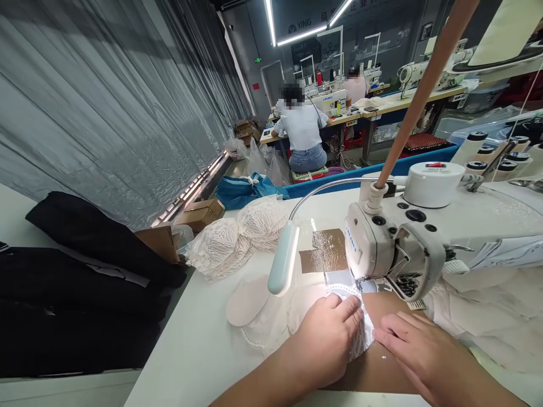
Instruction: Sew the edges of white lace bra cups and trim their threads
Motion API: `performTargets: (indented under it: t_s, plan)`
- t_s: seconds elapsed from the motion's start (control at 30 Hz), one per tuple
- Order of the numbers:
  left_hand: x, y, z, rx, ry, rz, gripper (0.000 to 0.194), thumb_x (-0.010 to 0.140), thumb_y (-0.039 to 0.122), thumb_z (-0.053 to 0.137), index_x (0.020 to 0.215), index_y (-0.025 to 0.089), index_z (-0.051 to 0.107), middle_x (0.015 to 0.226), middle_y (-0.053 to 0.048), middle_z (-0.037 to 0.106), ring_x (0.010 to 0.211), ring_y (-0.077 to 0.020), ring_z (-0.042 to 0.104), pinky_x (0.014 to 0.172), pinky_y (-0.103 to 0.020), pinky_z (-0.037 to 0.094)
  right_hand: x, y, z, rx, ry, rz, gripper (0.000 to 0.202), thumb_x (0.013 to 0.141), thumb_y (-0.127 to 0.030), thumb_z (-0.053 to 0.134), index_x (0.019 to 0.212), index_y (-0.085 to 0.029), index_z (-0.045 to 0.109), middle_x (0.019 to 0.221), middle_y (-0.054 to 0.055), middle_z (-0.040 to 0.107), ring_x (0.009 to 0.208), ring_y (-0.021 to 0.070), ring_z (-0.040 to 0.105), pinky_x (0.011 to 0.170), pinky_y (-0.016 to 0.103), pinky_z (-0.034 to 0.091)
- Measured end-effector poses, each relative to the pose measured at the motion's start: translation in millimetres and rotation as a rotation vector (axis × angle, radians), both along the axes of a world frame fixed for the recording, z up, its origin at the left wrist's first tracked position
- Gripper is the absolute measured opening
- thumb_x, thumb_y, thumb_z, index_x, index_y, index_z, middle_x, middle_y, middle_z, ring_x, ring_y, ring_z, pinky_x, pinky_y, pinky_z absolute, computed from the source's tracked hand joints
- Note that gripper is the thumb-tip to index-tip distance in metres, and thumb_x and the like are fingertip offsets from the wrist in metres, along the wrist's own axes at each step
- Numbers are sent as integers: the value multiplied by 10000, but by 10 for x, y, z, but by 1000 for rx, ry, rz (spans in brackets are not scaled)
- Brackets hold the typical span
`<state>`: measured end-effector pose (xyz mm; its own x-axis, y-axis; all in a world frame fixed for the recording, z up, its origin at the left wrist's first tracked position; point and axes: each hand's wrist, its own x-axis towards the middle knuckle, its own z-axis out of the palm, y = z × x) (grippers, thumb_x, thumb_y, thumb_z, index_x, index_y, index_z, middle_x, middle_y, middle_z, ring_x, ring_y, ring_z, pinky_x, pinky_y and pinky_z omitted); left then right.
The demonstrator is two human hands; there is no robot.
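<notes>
Left hand (333,328) and right hand (413,345) work white lace fabric (361,339) at a sewing machine (382,249), lower right of the frame.

In the head view, the left hand lies palm down, fingers slightly bent, pressing the lace; the right hand, half curled, touches its right edge with the fingertips. The lace sits just below the machine's needle area, lower centre-right. A pale green lamp (283,259) stands left of the machine, and lace cups (220,244) lie at centre-left.
</notes>
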<state>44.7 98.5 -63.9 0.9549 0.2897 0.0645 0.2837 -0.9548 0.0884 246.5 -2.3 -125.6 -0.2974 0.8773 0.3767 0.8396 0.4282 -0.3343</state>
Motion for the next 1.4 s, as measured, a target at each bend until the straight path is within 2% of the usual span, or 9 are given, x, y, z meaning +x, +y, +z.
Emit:
performTargets:
  t_s: [0.17,0.27,0.5,0.63,0.73,0.93,1.13,1.27,1.4]
  plan:
    - [18,32,-67,-38,-44,3,445,835,193,543,1267,91,560,1355,-127,574,872,-222,548,789,-339,478,-14,1,-15,-36,13,-1,426,810,7,373,1014,-232,660,828,40,581,749,220,472,681,351,328]
    - [17,86,-113,-38,-50,26,495,838,211,546,1319,96,534,1387,-114,560,863,-232,535,781,-349,482,-20,26,-7,5,7,-34,401,842,-8,355,991,-235,651,829,37,590,730,215,481,671,347,332]
    - [43,367,-114,-24,-9,-20,531,850,208,529,1367,89,511,1422,-112,539,938,-249,536,813,-365,481,-20,181,144,124,-245,-85,455,751,16,402,1083,-203,622,838,40,649,627,186,571,567,319,349]
    - [52,468,-62,-10,18,-30,519,863,221,541,1366,102,504,1350,-131,588,948,-244,542,810,-358,474,-70,254,258,168,-290,-165,481,701,27,402,1051,-197,646,773,28,650,401,130,436,434,322,234]
    - [31,461,-60,-1,-16,-40,425,900,207,518,1320,147,542,1344,-103,594,984,-239,546,845,-356,460,-97,271,298,185,-268,-181,494,693,29,406,1067,-178,653,773,37,661,364,108,399,398,307,208]
    - [-6,441,-128,-55,-64,-122,387,935,203,507,1319,183,550,1381,-57,578,1028,-216,541,912,-357,442,-78,260,260,189,-313,-171,511,730,31,406,1121,-166,670,729,27,673,320,98,410,355,299,233]
    - [19,550,-142,-85,-56,-80,411,893,187,523,1301,189,572,1314,-84,626,966,-226,542,856,-355,447,-74,282,208,222,-375,-224,530,769,15,388,1144,-169,714,842,114,729,445,148,586,378,272,372]
    - [33,592,-157,-86,-74,-50,436,873,184,547,1309,191,566,1302,-83,629,978,-229,531,857,-352,440,-42,286,143,204,-390,-237,551,785,5,383,1168,-206,719,927,133,742,446,143,598,370,258,395]
    - [46,599,-191,-96,-98,-24,443,860,171,551,1302,188,570,1309,-75,620,993,-225,529,872,-352,438,-10,273,125,195,-399,-204,545,798,-4,383,1199,-184,707,979,150,736,428,136,585,371,264,417]
